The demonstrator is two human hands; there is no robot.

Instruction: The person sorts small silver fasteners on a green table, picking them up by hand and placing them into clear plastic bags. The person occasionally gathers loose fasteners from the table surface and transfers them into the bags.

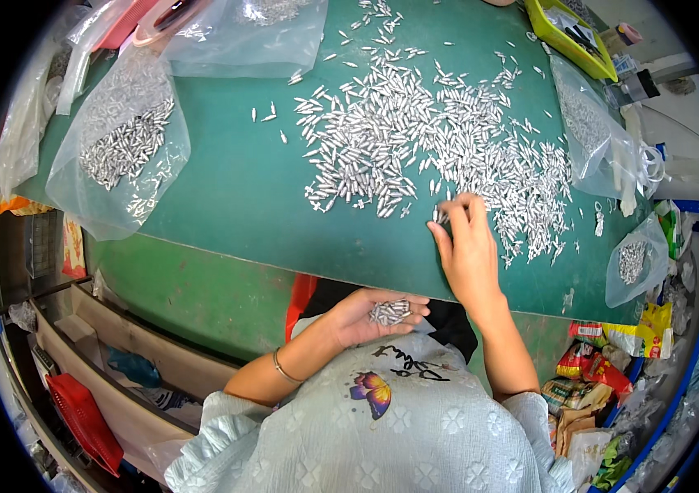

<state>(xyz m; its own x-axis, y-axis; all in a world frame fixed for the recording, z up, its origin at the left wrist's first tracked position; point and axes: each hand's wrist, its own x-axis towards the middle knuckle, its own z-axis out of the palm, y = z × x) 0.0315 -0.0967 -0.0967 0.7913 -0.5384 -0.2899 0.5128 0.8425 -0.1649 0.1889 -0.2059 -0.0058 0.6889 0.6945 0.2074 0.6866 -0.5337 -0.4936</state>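
A broad spread of small silver pointed metal pieces covers the middle and right of the green table. At its near edge my right hand reaches down with thumb and fingers bent together around a few of these pieces; the fingertips are slightly blurred. Closer to my body, just off the table's front edge, my left hand is turned palm up and cupped. A small heap of the same metal pieces rests in it, with the fingers curled around the heap.
Clear plastic bags of metal pieces lie at the left and right of the table. A smaller bag sits at the right edge. A yellow basket holds tools. Below left is an open drawer beside a red basket.
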